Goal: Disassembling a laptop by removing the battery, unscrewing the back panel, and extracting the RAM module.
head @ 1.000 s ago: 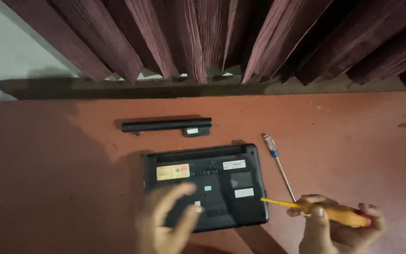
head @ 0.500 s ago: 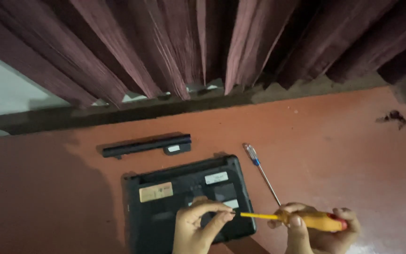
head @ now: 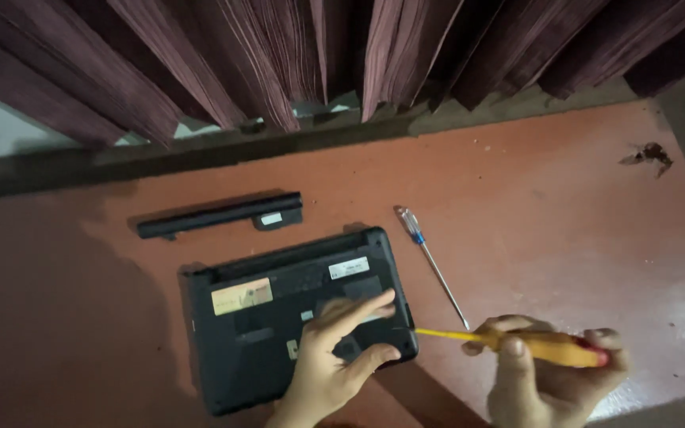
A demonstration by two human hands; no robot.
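On the table, top view, largest first:
table [head: 564,214]: reddish-brown surface, dark maroon curtain [head: 295,55] hanging along the far edge.
laptop [head: 263,333]: black, upside down, base facing up, lying left of centre near the front edge.
battery [head: 220,215]: long black bar, lying apart from the laptop on its far side.
left hand [head: 331,357]: flat and unclenched, fingers spread on the laptop base near its right edge, grasping nothing.
right hand [head: 549,372]: clenched around the yellow screwdriver [head: 517,345], shaft pointing left, tip at the laptop's right edge.
spare screwdriver [head: 431,265]: blue handle, thin shaft, loose on the table just right of the laptop.
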